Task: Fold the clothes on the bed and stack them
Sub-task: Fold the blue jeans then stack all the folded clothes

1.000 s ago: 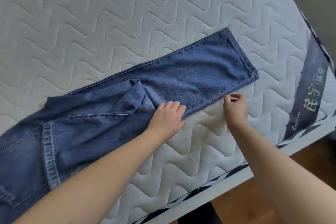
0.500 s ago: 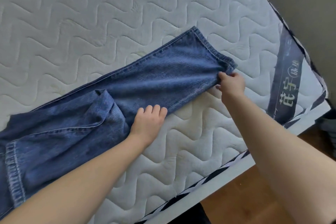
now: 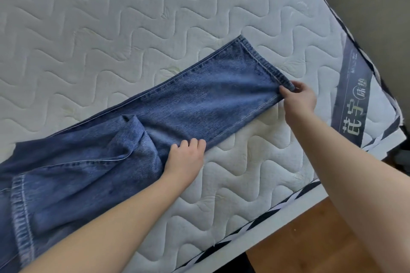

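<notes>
A pair of blue jeans (image 3: pixel 199 99) lies lengthwise across the white quilted mattress (image 3: pixel 111 17), legs stacked, hem pointing to the right. A loose fold of denim bunches near the middle. My right hand (image 3: pixel 299 99) pinches the near corner of the leg hem. My left hand (image 3: pixel 184 157) rests on the near edge of the leg at mid length, fingers curled onto the cloth. The waist end runs out of view at the lower left.
The mattress edge with black and white trim (image 3: pixel 266 213) runs diagonally at the lower right. A grey label with printed characters (image 3: pixel 352 95) sits at the mattress corner. Wooden floor (image 3: pixel 310 246) lies below the bed, a dark wall beyond.
My right hand moved from the mattress beside the leg up to the hem corner and took hold of it. My left hand stays on the leg's near edge. The view shifted left.
</notes>
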{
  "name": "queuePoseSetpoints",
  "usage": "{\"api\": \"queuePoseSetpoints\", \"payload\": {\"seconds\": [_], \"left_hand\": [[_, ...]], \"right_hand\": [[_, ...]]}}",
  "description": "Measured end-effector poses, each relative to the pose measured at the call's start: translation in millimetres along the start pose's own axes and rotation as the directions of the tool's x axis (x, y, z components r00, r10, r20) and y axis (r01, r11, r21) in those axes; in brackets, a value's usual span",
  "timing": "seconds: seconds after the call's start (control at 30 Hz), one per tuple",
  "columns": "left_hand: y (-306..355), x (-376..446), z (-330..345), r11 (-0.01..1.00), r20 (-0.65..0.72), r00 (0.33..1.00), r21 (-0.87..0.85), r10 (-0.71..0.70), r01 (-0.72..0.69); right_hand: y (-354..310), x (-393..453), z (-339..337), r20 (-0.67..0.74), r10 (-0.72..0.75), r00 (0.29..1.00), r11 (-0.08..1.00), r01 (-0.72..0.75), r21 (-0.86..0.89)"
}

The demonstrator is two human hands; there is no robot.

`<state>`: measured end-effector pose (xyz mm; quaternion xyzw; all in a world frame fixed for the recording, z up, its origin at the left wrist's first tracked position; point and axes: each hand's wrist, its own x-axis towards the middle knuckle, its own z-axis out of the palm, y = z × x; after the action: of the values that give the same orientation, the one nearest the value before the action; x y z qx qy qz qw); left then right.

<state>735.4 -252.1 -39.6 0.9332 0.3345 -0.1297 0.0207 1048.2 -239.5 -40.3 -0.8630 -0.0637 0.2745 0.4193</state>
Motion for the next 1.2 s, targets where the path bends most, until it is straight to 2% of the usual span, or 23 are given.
{"api": "queuePoseSetpoints", "payload": {"seconds": [0.07, 0.17, 0.27, 0.33, 0.4, 0.47, 0.53, 0.63, 0.73, 0.83, 0.9, 1.0, 1.1, 1.2], "left_hand": [[-1, 1, 0, 1.0, 0.022, 1.0, 0.02, 0.021, -0.022], [-9, 3, -1, 0.997, -0.019, 0.997, 0.021, 0.073, -0.072], [-19, -11, -2, 0.995, -0.036, 0.995, -0.036, 0.091, -0.093], [-26, -30, -5, 0.99, -0.03, 0.996, -0.117, 0.079, -0.082], [-36, -51, -9, 0.976, -0.091, 0.995, -0.212, 0.036, -0.055], [-52, -75, -11, 0.948, -0.19, 0.98, -0.319, -0.056, -0.007], [-72, -102, -6, 0.897, -0.228, 0.956, -0.437, -0.186, 0.07], [-114, -145, 6, 0.803, -0.221, 0.889, -0.551, -0.402, 0.227], [-163, -178, 23, 0.825, -0.208, 0.838, -0.403, -0.505, 0.397], [-206, -194, 41, 0.824, -0.024, 0.846, -0.243, -0.533, 0.512], [-229, -199, 50, 0.837, 0.128, 0.855, -0.176, -0.502, 0.518], [-259, -204, 55, 0.85, 0.19, 0.857, -0.145, -0.478, 0.506], [-285, -216, 50, 0.825, 0.286, 0.861, -0.273, -0.421, 0.494], [-312, -241, 45, 0.826, 0.341, 0.86, -0.295, -0.379, 0.481]], "right_hand": [[-2, 0, -1, -0.026, 0.01, 1.0, 1.0, -0.01, -0.024], [-3, -10, 4, 0.007, 0.021, 1.0, 0.983, -0.019, -0.184], [-9, -36, 19, 0.058, -0.069, 0.996, 0.933, 0.085, -0.35], [-14, -61, 30, -0.019, -0.079, 0.997, 0.864, 0.059, -0.499], [-19, -90, 39, -0.096, -0.089, 0.991, 0.842, 0.023, -0.539], [-20, -123, 48, -0.035, -0.131, 0.991, 0.854, 0.094, -0.512], [-14, -162, 60, 0.083, -0.225, 0.971, 0.821, 0.234, -0.521], [4, -235, 86, 0.314, -0.397, 0.862, 0.665, 0.507, -0.549], [26, -311, 112, 0.58, -0.447, 0.681, 0.501, 0.728, -0.469], [48, -369, 131, 0.745, -0.457, 0.485, 0.431, 0.854, -0.291], [61, -397, 143, 0.8, -0.453, 0.393, 0.355, 0.903, -0.243], [78, -424, 160, 0.862, -0.379, 0.336, 0.253, 0.934, -0.253], [91, -439, 175, 0.905, -0.235, 0.356, 0.15, 0.933, -0.328], [98, -459, 190, 0.919, -0.2, 0.34, 0.07, 0.94, -0.333]]}}
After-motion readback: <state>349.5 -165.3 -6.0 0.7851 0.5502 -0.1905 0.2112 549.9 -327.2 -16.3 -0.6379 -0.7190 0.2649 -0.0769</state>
